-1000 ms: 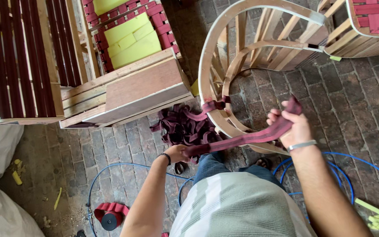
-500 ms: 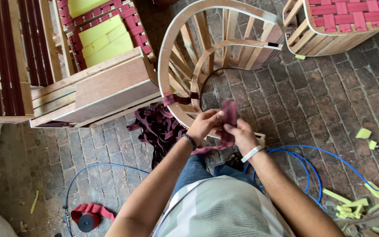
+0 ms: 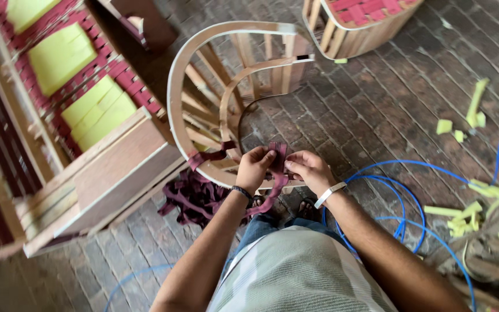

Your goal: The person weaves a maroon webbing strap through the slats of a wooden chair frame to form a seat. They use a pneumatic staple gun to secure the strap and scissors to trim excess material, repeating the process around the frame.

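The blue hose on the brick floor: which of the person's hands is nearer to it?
Right. The right hand pinches the maroon webbing strap just left of the blue hose loops; the left hand holds the same strap farther left, beside the curved wooden chair frame.

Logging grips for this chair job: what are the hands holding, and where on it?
Both the left hand and right hand pinch one dark red woven webbing strap near its upper end.
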